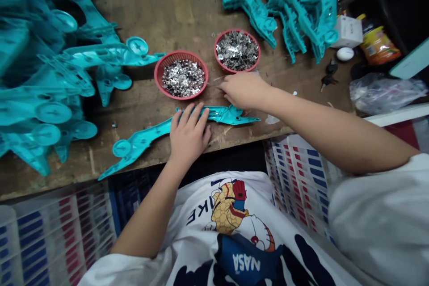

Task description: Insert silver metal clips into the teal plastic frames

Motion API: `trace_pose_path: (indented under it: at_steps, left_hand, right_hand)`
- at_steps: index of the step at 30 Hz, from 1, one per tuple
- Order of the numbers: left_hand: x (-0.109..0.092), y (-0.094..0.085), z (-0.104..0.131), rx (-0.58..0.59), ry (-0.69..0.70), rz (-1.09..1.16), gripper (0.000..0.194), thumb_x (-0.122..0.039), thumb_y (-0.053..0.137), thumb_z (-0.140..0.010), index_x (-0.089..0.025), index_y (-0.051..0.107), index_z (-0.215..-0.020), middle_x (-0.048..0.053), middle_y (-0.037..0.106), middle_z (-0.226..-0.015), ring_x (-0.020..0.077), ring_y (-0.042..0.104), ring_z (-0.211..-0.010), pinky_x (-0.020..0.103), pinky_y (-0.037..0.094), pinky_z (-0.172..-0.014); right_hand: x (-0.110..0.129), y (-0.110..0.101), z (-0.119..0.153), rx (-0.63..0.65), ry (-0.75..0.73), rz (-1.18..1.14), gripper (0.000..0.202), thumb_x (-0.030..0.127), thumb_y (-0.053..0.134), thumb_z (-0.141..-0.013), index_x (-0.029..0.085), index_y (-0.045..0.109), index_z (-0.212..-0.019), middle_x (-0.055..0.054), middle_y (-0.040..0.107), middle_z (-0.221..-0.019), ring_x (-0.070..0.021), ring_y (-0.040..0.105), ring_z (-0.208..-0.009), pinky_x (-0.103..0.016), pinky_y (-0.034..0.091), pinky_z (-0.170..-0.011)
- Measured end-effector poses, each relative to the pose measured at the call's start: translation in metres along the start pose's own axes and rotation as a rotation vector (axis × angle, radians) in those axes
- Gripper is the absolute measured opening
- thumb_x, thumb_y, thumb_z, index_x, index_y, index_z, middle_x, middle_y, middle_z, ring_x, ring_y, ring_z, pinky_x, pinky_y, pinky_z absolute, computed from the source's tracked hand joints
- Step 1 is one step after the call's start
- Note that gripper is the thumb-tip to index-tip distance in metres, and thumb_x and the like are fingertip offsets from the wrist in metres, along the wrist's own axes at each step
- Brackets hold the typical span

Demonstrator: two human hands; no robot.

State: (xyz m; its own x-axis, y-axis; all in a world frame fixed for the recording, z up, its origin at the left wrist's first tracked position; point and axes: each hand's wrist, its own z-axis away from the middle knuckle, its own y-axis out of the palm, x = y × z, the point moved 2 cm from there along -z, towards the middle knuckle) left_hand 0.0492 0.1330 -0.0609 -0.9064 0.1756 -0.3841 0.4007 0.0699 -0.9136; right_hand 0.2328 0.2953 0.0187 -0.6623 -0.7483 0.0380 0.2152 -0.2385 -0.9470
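Note:
A long teal plastic part (147, 133) lies along the near edge of the table, narrow and pointed at both ends. My left hand (188, 132) rests on its middle, fingers spread and laid across it. Just beyond the part, my right hand (246, 90) is closed, its fingertips pinched together over the tabletop between two red baskets. Whatever it may hold is too small to make out. The left red basket (157, 73) and the right red basket (217, 63) hold many small shiny metal clips (183, 78).
A large heap of teal parts (50, 76) covers the left side. More teal parts (288, 4) lie at the back right. Keys (328, 78), a white box (348, 31), a yellow packet (378, 44) and a plastic bag (385, 91) sit at right. Slatted crates (298, 178) stand below the edge.

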Motion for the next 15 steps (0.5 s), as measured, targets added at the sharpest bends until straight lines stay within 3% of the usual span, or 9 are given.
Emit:
trace_pose_path:
  at_steps: [2, 4, 6, 8, 10, 13, 15]
  left_hand:
    - [0.001, 0.000, 0.001, -0.021, -0.009, -0.009, 0.053, -0.030, 0.063, -0.112, -0.025, 0.073, -0.163, 0.017, 0.062, -0.180, 0.0416, 0.056, -0.170, 0.065, 0.038, -0.140]
    - [0.002, 0.000, 0.002, -0.034, -0.024, -0.034, 0.048, -0.031, 0.065, -0.112, -0.026, 0.077, -0.158, 0.018, 0.064, -0.179, 0.0423, 0.060, -0.165, 0.064, 0.043, -0.134]
    - [-0.001, -0.003, 0.006, -0.049, -0.044, -0.063, 0.041, -0.030, 0.065, -0.113, -0.028, 0.081, -0.151, 0.018, 0.069, -0.173, 0.0415, 0.067, -0.156, 0.062, 0.047, -0.126]
    - [-0.007, -0.011, 0.012, -0.083, -0.052, -0.085, 0.037, -0.027, 0.063, -0.115, -0.030, 0.083, -0.146, 0.017, 0.074, -0.167, 0.0396, 0.072, -0.149, 0.060, 0.048, -0.120]
    - [-0.014, -0.023, 0.022, -0.160, -0.034, -0.113, 0.039, -0.023, 0.063, -0.115, -0.033, 0.082, -0.147, 0.016, 0.075, -0.166, 0.0381, 0.073, -0.148, 0.059, 0.047, -0.119]
    - [-0.014, -0.047, 0.044, -0.390, 0.042, -0.189, 0.054, -0.022, 0.076, -0.108, -0.041, 0.076, -0.158, 0.013, 0.070, -0.173, 0.0399, 0.068, -0.157, 0.062, 0.045, -0.124]
    - [0.002, -0.060, 0.062, -0.543, 0.147, -0.233, 0.069, -0.023, 0.086, -0.100, -0.050, 0.072, -0.162, 0.010, 0.072, -0.170, 0.0421, 0.065, -0.160, 0.064, 0.046, -0.127]
  right_hand:
    - [0.003, -0.001, 0.000, -0.033, -0.007, 0.024, 0.034, 0.031, 0.063, -0.116, 0.013, 0.080, -0.139, -0.021, 0.079, -0.143, -0.0388, 0.077, -0.122, -0.044, 0.058, -0.093]
    - [0.012, -0.002, 0.004, -0.035, -0.091, -0.004, 0.047, 0.050, 0.064, -0.120, 0.012, 0.080, -0.143, -0.023, 0.077, -0.147, -0.0424, 0.076, -0.130, -0.048, 0.060, -0.100]
    - [0.026, -0.001, 0.011, 0.040, -0.214, -0.036, 0.065, 0.066, 0.074, -0.114, 0.011, 0.079, -0.148, -0.024, 0.077, -0.149, -0.0468, 0.074, -0.137, -0.053, 0.059, -0.110]
    - [0.040, 0.001, 0.020, 0.110, -0.303, -0.051, 0.075, 0.060, 0.088, -0.105, 0.008, 0.074, -0.156, -0.025, 0.078, -0.149, -0.0492, 0.072, -0.142, -0.057, 0.058, -0.117]
    - [0.050, -0.003, 0.030, 0.107, -0.328, -0.096, 0.081, 0.044, 0.091, -0.101, 0.006, 0.064, -0.167, -0.026, 0.077, -0.150, -0.0472, 0.074, -0.140, -0.056, 0.060, -0.116]
    - [0.051, -0.024, 0.045, 0.006, -0.331, -0.259, 0.076, 0.027, 0.077, -0.102, 0.006, 0.056, -0.172, -0.025, 0.076, -0.153, -0.0421, 0.079, -0.133, -0.053, 0.065, -0.108]
    - [0.035, -0.045, 0.054, -0.119, -0.316, -0.344, 0.074, 0.026, 0.072, -0.100, 0.010, 0.058, -0.171, -0.024, 0.075, -0.157, -0.0413, 0.078, -0.136, -0.054, 0.064, -0.112]
